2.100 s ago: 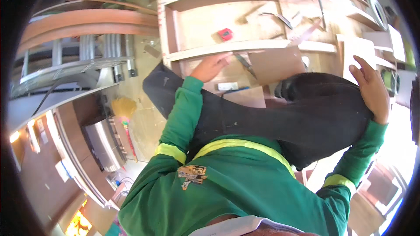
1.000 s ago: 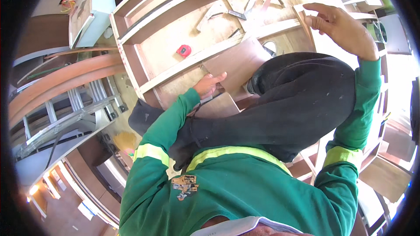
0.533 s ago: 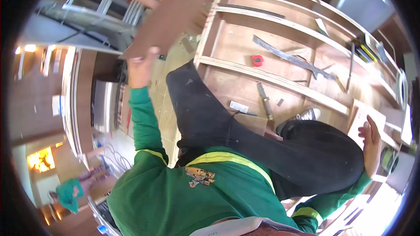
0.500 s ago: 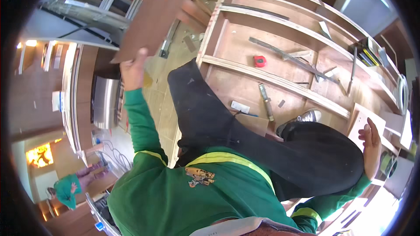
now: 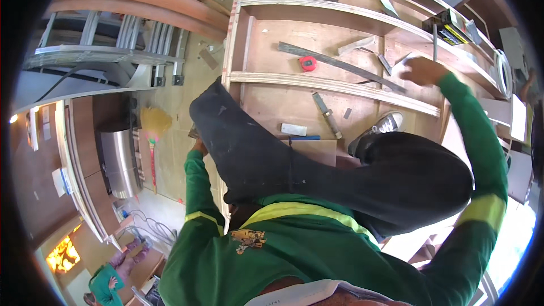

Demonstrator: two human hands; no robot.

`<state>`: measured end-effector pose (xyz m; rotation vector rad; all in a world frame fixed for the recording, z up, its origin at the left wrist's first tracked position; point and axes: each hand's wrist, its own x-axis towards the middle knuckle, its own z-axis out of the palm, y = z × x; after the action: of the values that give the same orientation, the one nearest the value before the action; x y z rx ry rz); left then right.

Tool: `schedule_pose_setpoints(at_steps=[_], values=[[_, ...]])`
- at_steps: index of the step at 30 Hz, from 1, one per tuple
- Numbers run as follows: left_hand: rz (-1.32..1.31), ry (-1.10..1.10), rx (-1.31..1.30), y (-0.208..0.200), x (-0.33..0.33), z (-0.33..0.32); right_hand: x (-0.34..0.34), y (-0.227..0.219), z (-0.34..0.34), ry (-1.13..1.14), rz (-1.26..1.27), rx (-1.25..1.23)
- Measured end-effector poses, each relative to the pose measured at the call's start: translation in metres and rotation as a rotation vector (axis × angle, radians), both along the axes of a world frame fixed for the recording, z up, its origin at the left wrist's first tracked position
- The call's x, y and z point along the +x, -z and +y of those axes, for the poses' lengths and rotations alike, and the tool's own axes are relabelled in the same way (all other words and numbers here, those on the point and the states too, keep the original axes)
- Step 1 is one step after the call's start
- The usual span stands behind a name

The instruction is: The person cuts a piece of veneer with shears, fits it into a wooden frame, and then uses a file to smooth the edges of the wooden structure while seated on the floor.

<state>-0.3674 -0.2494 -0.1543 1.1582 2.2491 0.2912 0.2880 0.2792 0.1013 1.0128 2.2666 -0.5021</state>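
Observation:
My left hand is low beside my bent black-clad knee, which hides most of its fingers. A small brown edge shows by the fingertips; whether the hand grips it is unclear. Over the right part of a wooden frame with compartments, my right hand reaches in, slightly blurred, its fingers stretched out and nothing seen in them. Just left of it lie a small dark flat piece and a long grey strip. A red tape measure sits further left in the same compartment.
A worn metal-and-wood tool and a white block lie nearer my legs. A black box rests at the far right. Left are a broom, a ladder and a steel cylinder. Another person is at lower left.
My left hand has come down toward my knee, and the brown board it held up is mostly out of sight. My right hand has moved from beside my knee forward over the frame.

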Motion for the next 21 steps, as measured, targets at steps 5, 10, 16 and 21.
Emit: schedule_pose_setpoints(at_steps=[5, 10, 16, 21], values=[[-0.216, -0.180, 0.325, 0.000, 0.053, -0.016, -0.050, 0.185, 0.006, 0.129, 0.086, 0.027], [-0.063, -0.464, 0.418, -0.124, 0.070, 0.009, -0.049, 0.260, -0.017, 0.180, 0.153, 0.100], [0.006, -0.423, 0.734, -0.210, 0.108, 0.100, -0.027, 0.273, -0.013, 0.129, 0.221, 0.060], [0.065, 0.073, 0.820, -0.249, 0.188, 0.221, -0.004, 0.282, 0.001, 0.100, -0.001, 0.037]])
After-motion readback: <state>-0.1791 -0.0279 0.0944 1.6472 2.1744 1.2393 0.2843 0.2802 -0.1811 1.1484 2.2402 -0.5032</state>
